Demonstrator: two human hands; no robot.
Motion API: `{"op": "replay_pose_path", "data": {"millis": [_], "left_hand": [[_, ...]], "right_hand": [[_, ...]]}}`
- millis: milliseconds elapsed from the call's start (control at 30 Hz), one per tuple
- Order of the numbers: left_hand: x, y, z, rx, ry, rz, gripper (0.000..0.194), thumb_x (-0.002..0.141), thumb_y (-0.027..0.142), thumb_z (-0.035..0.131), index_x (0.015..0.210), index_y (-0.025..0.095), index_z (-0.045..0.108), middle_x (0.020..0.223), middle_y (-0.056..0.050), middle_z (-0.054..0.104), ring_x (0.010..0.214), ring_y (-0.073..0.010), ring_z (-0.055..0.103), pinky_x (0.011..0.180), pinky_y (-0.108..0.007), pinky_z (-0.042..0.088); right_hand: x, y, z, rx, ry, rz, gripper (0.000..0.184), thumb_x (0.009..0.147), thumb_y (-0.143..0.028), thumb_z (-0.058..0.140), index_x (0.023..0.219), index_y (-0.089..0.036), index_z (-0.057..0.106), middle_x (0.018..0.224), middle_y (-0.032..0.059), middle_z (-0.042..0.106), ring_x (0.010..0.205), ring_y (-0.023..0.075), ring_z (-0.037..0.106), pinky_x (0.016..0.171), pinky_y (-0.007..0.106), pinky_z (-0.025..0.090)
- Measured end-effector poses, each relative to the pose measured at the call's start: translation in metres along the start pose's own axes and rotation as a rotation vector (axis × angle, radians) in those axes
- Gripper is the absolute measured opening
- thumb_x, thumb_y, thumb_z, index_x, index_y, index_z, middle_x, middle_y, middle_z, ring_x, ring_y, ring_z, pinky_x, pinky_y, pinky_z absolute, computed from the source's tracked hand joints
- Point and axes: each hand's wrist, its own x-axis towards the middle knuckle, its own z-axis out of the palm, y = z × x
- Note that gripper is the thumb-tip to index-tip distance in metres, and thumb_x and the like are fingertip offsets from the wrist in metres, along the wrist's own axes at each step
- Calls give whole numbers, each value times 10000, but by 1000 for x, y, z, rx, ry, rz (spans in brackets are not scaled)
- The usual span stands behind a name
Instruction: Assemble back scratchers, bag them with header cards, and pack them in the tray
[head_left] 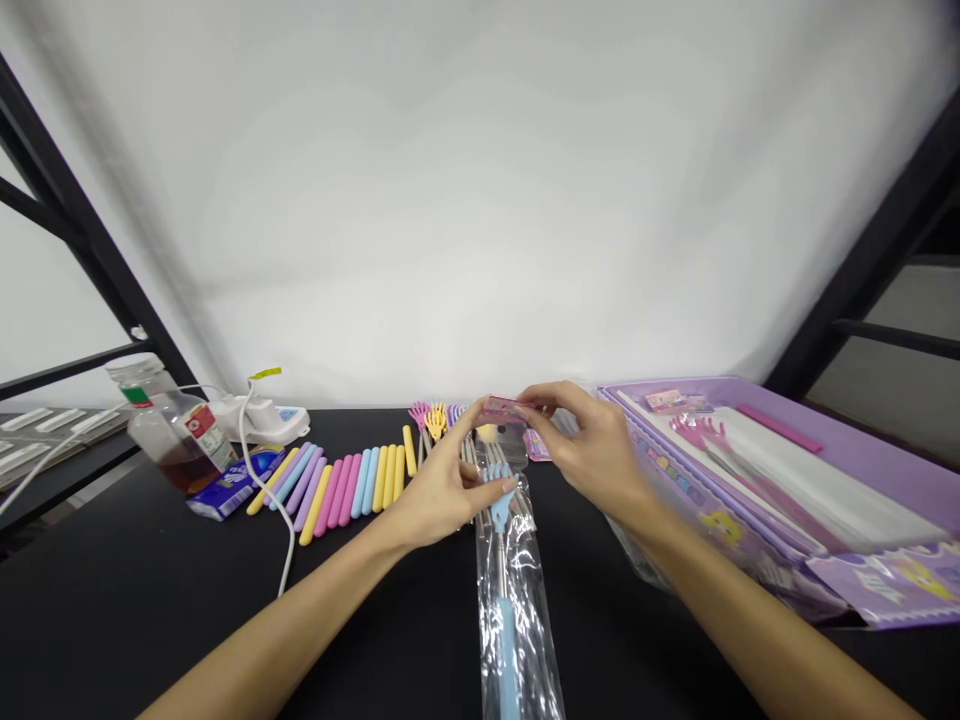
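Observation:
Both my hands meet at a small pink printed card (501, 407). My right hand (592, 440) pinches its right end between thumb and fingers. My left hand (442, 490) has its index fingertip at the left end of the card, with the thumb spread lower down. That thumb overlaps the head of a light blue back scratcher (507, 640); whether it touches is unclear. The scratcher has a hand-shaped head and a metal shaft, and lies along a clear plastic bag (534, 600). More back scratchers, with pink and yellow heads (435, 422), lie behind my left hand.
A row of pastel handles (349, 490) lies to the left. Beyond it are a bottle of dark liquid (176, 430), a blue packet (236, 485), a white cable (289, 550) and a power strip (285, 425). A purple box (847, 440) with pink scratchers stands at right.

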Motion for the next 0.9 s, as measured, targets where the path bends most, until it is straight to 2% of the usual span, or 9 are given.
{"op": "replay_pose_path", "data": {"millis": [133,300,433,567,700,767,833,900], "left_hand": [[0,3,-1,-24,-68,-68,975,791,401,761,1576,328,187,1125,-125,635,492,-38,402,398,-219,301],[0,4,-2,-18,-113,-106,1001,804,407,759,1582,314,136,1082,-107,630,509,-32,429,431,-198,320],[-1,5,-3,-3,-129,-140,1009,822,398,748,1587,305,96,943,-55,637,471,-22,384,423,-187,293],[-1,10,-3,-6,-150,-108,941,835,357,735,1577,323,158,927,-44,636,472,-24,375,424,-185,293],[-1,10,-3,-12,-119,-82,896,826,340,738,1560,345,224,1003,-64,643,477,-18,360,427,-185,285],[0,9,-5,-15,-93,-75,905,818,334,745,1560,354,228,1057,-76,642,477,-13,357,425,-184,280],[1,8,-6,-22,-80,-69,917,816,329,747,1561,377,214,1134,-87,631,467,0,341,416,-182,266],[2,8,-7,-41,-76,-60,917,821,322,744,1555,419,202,1287,-108,573,466,18,341,412,-179,270]], "right_hand": [[2,2,-2,32,-15,18,104,902,-237,596,931,-218,694,917,46,732,817,195,652,786,347,501],[4,4,-2,87,-26,20,88,871,-244,640,914,-208,707,885,33,742,811,192,672,757,337,508],[6,7,-2,175,-69,151,103,851,-288,669,903,-208,709,898,42,745,839,208,686,757,346,523],[5,15,1,253,-154,279,161,824,-354,701,867,-202,729,865,59,722,828,218,670,744,360,533],[3,19,5,209,-160,251,163,816,-369,709,887,-227,745,1030,71,666,936,218,649,786,359,543],[2,18,6,262,-183,282,193,808,-361,718,951,-231,717,1133,73,634,977,217,658,786,347,558],[0,16,6,349,-247,336,280,797,-348,734,1042,-236,663,1157,64,635,912,199,690,760,337,572],[-1,13,6,416,-305,363,355,784,-323,749,1102,-239,615,1066,43,666,796,175,704,740,335,578]]}}
